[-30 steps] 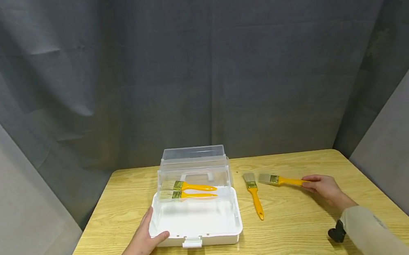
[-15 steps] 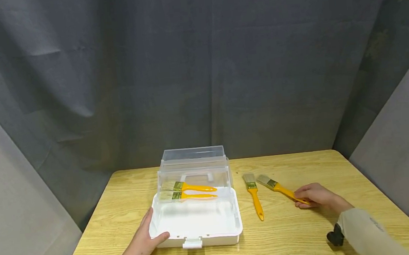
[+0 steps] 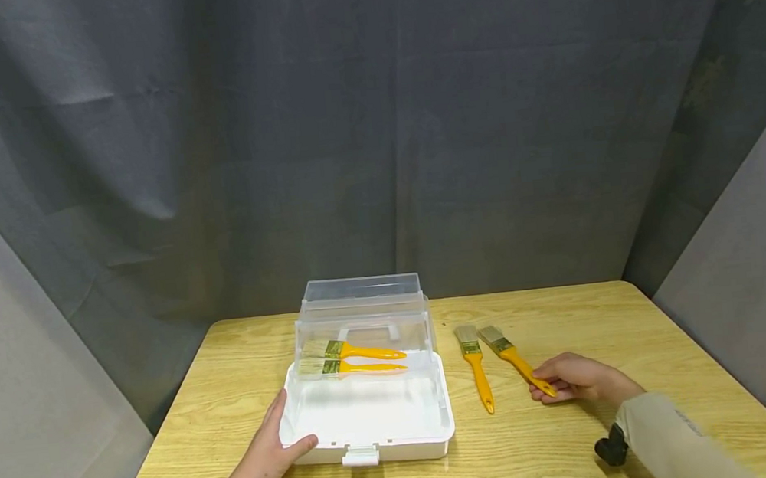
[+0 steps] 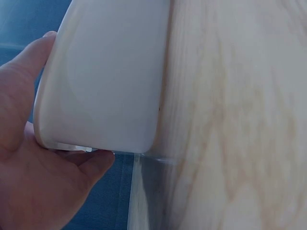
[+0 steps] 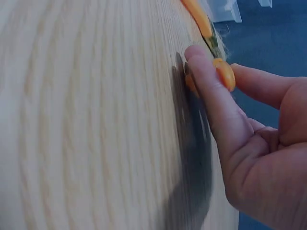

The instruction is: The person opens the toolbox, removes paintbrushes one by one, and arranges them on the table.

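Note:
A white plastic storage box [image 3: 365, 410] stands with its clear lid and tray raised. My left hand [image 3: 265, 452] holds its front left corner, thumb over the front rim and fingers along the side; the left wrist view shows this hand against the white box wall [image 4: 105, 76]. To the right, my right hand [image 3: 579, 375] pinches the handle end of a yellow-handled paintbrush [image 3: 521, 364], its bristles angled away to the back left. A second paintbrush [image 3: 478, 374] lies on the table just left of it. Up close, the pinched handle end [image 5: 225, 75] shows between thumb and fingers.
Two more paintbrushes, an upper one [image 3: 369, 352] and a lower one [image 3: 368, 367], lie side by side in the clear tray [image 3: 363, 324]. A latch [image 3: 360, 457] sits on the box front. Wooden table [image 3: 515, 457]; dark curtain [image 3: 485, 144] behind it.
My right hand has moved left and toward me, swinging the paintbrush's handle round until it lies nearly parallel to the other table brush. My left hand and the box have stayed put.

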`<state>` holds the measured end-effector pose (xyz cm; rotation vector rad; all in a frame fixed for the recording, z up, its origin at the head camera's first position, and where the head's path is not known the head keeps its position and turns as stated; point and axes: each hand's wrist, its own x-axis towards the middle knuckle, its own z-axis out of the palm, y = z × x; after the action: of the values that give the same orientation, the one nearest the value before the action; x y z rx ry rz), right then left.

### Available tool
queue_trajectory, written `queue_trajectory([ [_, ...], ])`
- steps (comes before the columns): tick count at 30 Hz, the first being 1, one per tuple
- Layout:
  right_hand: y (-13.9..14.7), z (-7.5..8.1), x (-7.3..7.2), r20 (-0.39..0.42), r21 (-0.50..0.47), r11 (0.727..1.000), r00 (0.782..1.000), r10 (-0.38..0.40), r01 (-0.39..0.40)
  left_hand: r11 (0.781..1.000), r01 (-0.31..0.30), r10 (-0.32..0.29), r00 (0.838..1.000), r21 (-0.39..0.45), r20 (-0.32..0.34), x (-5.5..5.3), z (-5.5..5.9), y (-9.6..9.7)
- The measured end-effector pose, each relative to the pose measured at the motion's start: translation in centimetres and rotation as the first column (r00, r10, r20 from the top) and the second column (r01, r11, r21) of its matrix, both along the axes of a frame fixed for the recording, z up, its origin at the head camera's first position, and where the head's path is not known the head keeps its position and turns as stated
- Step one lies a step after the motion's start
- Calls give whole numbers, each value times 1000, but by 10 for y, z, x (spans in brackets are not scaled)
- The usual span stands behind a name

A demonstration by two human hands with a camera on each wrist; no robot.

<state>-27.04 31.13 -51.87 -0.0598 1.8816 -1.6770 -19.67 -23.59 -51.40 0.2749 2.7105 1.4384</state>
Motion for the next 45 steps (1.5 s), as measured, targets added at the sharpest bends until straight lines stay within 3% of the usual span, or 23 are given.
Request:
queue_trajectory([
  [13, -16, -6, -1, 51, -26, 997, 996, -74, 76, 1000, 2, -2, 1000, 6, 1, 0, 0, 1],
  [26, -20, -3, 4, -60, 125, 987, 994, -96, 103, 1000, -11, 11, 1000, 0, 22, 0, 0, 0],
  [37, -25, -5, 8, -150, 307, 931, 976, -159, 198, 1000, -10, 10, 1000, 4, 20, -1, -1, 0],
  [45, -27, 6, 9, -267, 356, 911, 957, -113, 207, 1000, -12, 12, 1000, -1, 21, -1, 1, 0],
])
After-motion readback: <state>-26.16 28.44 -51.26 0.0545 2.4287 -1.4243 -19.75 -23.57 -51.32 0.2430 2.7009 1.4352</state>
